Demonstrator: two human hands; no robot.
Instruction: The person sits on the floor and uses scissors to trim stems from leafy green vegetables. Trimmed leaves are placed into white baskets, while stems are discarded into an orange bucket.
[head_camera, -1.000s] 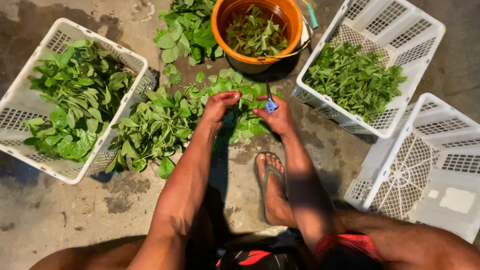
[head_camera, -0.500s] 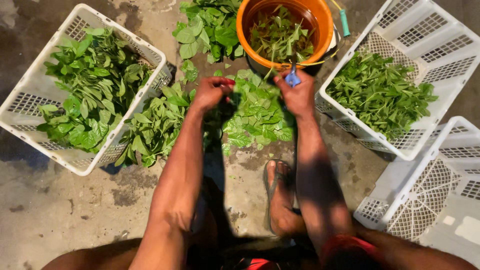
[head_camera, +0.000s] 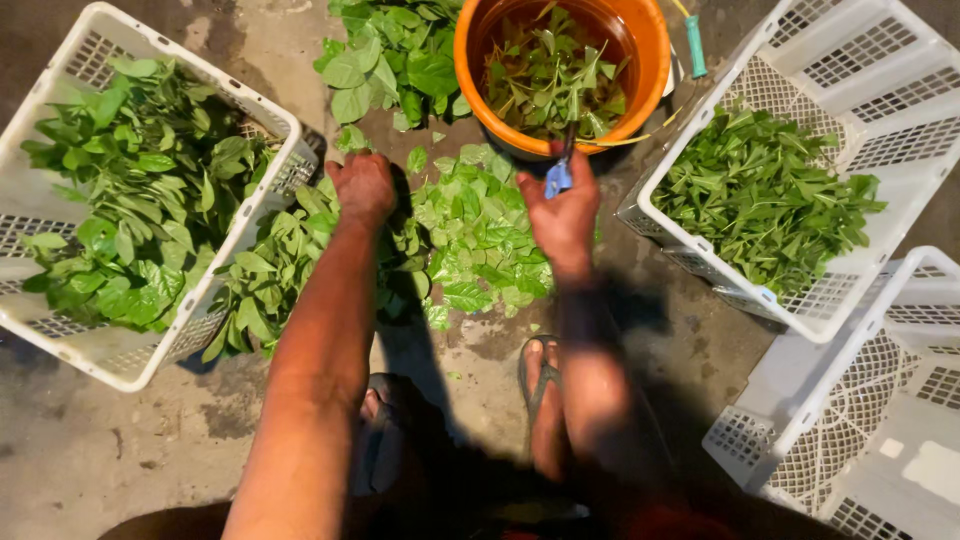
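My left hand (head_camera: 362, 187) is closed down on the pile of green leaves (head_camera: 470, 225) that lies on the concrete floor in front of me. My right hand (head_camera: 560, 215) grips a small blue-handled knife (head_camera: 560, 172), its blade pointing up toward the orange bucket (head_camera: 650, 70). The bucket holds trimmed stems and leaves. Both forearms reach forward from the bottom of the view.
A white plastic crate (head_camera: 130, 365) full of leafy stems stands at the left. Another white crate (head_camera: 800, 310) with smaller cut leaves is at the right, and an empty one (head_camera: 860, 420) at lower right. More leaves (head_camera: 390, 60) lie beyond. My sandalled foot (head_camera: 545, 400) rests below.
The view has shifted so the bucket and crates sit lower and nearer. My hands stay on the leaf pile, and the right hand has lifted the knife closer to the bucket.
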